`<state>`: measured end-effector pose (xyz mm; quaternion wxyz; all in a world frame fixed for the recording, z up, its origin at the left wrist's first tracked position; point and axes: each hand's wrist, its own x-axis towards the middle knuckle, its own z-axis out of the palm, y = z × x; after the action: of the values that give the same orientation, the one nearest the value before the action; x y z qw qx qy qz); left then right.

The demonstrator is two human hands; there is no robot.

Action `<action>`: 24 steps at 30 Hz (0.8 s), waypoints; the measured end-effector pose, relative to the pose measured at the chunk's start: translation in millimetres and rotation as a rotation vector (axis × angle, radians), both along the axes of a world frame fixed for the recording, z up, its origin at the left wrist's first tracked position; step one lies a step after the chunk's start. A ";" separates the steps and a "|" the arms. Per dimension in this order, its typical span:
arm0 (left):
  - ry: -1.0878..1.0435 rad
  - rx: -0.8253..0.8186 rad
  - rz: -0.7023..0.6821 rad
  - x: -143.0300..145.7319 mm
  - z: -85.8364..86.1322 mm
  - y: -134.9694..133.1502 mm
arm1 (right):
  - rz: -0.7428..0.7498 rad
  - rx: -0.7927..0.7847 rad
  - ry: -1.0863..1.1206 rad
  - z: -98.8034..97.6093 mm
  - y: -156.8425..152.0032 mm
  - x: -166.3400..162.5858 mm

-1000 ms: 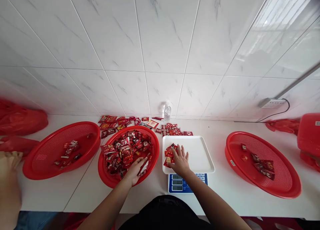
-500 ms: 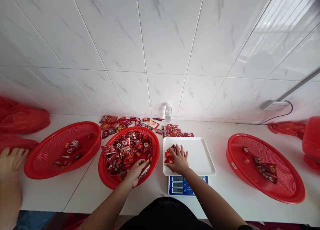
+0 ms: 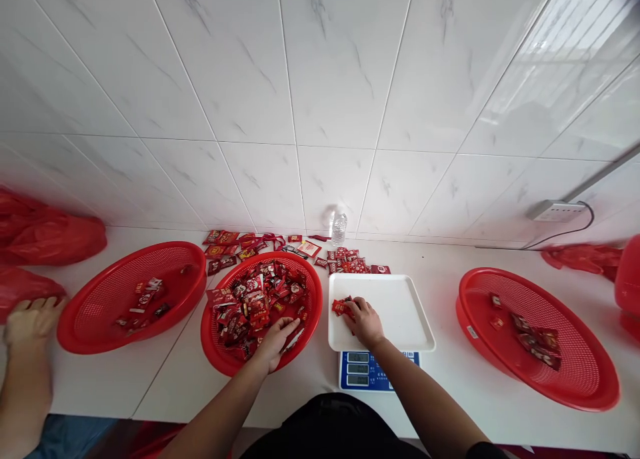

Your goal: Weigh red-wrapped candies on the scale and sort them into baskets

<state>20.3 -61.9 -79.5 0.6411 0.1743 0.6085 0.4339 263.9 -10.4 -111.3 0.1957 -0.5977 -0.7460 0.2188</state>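
Observation:
My right hand [image 3: 365, 321] is closed around a small bunch of red candy packets [image 3: 342, 306] on the left part of a white tray [image 3: 400, 312]. The tray sits on a blue scale [image 3: 357, 370]. My left hand [image 3: 277, 340] reaches into the middle red basket [image 3: 215, 342], fingers spread flat on the heap of red wrapped candies [image 3: 255, 299] near the basket's front right side. No packet is visibly gripped by it.
Left red basket [image 3: 133, 296] holds a few candies; the right red basket [image 3: 535, 339] holds a few more. Loose packets [image 3: 350, 259] and a water bottle [image 3: 339, 227] lie by the tiled wall. Another person's hand [image 3: 30, 319] rests at far left near red bags [image 3: 50, 236].
My right hand has curled from flat and spread to closed, gathering the packets on the tray. My left hand has barely moved. The other person's hand at far left shifted slightly right.

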 end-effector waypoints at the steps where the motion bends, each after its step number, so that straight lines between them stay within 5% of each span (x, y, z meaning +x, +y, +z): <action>1: 0.008 0.007 0.001 0.2 -0.3 -0.2 | -0.024 -0.013 0.036 1.4 1.1 1.5; 11: 0.285 0.096 -0.104 -21.4 -21.5 3.7 | -0.409 -0.242 0.635 17.7 8.4 24.8; 16: 0.929 0.283 -0.301 -28.6 -27.0 17.7 | -0.510 -0.406 0.995 23.0 2.4 28.0; 19: 1.208 0.520 -0.412 -4.6 -10.6 31.5 | -0.558 -0.495 1.198 24.9 -6.7 35.5; 24: 1.262 0.691 -0.851 66.9 14.4 57.7 | -0.632 -0.600 1.419 29.5 -33.8 61.9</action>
<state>87.2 -4.2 -65.1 0.1996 0.7862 0.5684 0.1377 325.7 -44.2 -81.7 0.5040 -0.5258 -0.1527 0.6680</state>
